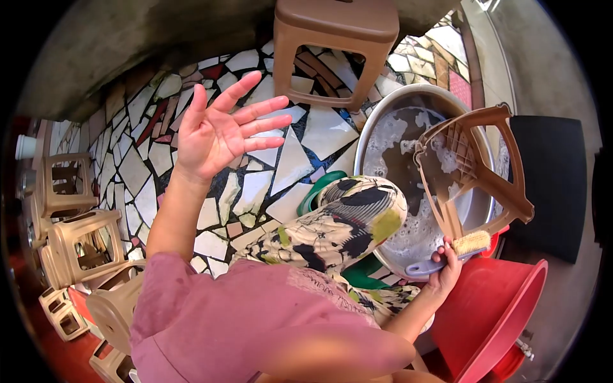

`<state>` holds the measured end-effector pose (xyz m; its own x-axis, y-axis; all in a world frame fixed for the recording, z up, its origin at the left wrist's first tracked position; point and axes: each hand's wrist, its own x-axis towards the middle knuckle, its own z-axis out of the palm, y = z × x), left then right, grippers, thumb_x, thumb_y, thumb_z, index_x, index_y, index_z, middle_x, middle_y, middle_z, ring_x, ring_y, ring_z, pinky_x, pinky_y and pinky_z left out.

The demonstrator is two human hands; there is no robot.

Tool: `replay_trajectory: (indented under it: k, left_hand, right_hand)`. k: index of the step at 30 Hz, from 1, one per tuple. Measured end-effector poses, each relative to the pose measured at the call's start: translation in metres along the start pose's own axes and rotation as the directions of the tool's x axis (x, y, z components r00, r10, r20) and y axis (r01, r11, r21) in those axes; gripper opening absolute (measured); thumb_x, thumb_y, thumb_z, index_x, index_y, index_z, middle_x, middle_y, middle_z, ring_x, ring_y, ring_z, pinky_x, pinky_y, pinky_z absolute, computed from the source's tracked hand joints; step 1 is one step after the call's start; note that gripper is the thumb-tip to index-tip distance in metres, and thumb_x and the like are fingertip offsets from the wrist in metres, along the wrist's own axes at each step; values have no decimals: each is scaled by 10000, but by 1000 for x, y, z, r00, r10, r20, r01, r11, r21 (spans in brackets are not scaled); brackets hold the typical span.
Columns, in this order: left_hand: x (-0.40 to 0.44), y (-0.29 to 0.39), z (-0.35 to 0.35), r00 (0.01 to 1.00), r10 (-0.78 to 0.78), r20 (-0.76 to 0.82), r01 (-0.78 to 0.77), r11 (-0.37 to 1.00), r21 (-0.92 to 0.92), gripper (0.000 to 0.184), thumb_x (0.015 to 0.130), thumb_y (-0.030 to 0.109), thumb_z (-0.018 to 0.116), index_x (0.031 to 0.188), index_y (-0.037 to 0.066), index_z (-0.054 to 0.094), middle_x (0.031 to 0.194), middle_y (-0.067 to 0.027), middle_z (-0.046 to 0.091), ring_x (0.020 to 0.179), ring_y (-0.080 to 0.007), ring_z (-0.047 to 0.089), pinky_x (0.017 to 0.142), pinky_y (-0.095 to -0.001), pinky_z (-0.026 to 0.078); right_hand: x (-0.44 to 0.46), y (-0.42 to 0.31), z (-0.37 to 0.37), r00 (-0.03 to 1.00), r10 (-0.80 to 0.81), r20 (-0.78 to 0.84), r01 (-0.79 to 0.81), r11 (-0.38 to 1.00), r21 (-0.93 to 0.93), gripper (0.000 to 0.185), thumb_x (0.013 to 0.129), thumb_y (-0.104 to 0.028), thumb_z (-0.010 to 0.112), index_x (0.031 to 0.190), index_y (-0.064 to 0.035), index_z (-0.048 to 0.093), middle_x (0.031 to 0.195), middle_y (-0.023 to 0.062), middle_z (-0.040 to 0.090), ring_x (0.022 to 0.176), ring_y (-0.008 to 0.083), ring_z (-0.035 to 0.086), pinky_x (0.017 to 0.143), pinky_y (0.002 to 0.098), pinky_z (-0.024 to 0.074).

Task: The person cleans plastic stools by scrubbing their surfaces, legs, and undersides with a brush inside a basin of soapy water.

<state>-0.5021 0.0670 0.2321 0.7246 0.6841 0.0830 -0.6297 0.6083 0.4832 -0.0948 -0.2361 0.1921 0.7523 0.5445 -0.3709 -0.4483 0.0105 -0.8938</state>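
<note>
My left hand (220,131) is raised over the tiled floor, palm up, fingers spread and nothing in it. My right hand (446,271) is closed around a scrub brush (471,244) with a lavender handle and pale bristles facing up. Just beyond the brush, a brown plastic stool (501,169) lies tilted in a large metal basin (366,137), its legs pointing different ways. Soapy, murky water (408,223) with patches of foam fills part of the basin. Whether my right fingers also touch the stool, I cannot tell.
Another brown stool (335,25) stands upright ahead on the broken-tile floor (290,163). A red tub (491,319) sits tilted at the lower right, near a black panel (549,185). Several beige stools (86,246) crowd the left side. A wall (159,45) runs behind.
</note>
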Motion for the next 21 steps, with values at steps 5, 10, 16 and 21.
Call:
replay_trajectory:
  k: [5,10,16,21]
  left_hand:
    - [9,4,-32,984,-32,173,14,994,107,770,927,639,264,1464,87,245,1429,-344,260,1293,-497,335,1027,-591,324]
    - [-15,-38,-303,511,-203,-835,856,211,472,642,916,570,428,1357,104,456,1424,-244,358,1259,-369,446,955,-520,428]
    - [67,-111,-190,912,151,-383,411,-335,848,310,894,237,566,1082,-3,621,941,-200,673,869,-357,646,798,-386,495]
    - [180,-239,-101,911,-412,26,-86,-127,988,238,887,184,575,1040,13,638,955,-170,667,872,-319,637,774,-369,495]
  right_hand:
    - [-2,-7,-1,999,-27,-32,27,1000,3,399,817,64,545,1191,23,410,985,151,598,671,144,567,504,221,459]
    - [-3,-21,3,996,-38,-76,40,999,22,366,803,72,574,1142,5,451,945,150,616,644,136,578,479,217,449]
    - [9,-51,-12,987,-154,-46,150,985,-88,370,796,26,633,1132,28,479,935,147,644,644,129,601,495,200,443]
    - [26,-62,-11,957,-255,-139,261,965,20,343,824,44,587,1135,-2,450,962,167,618,665,145,584,524,231,454]
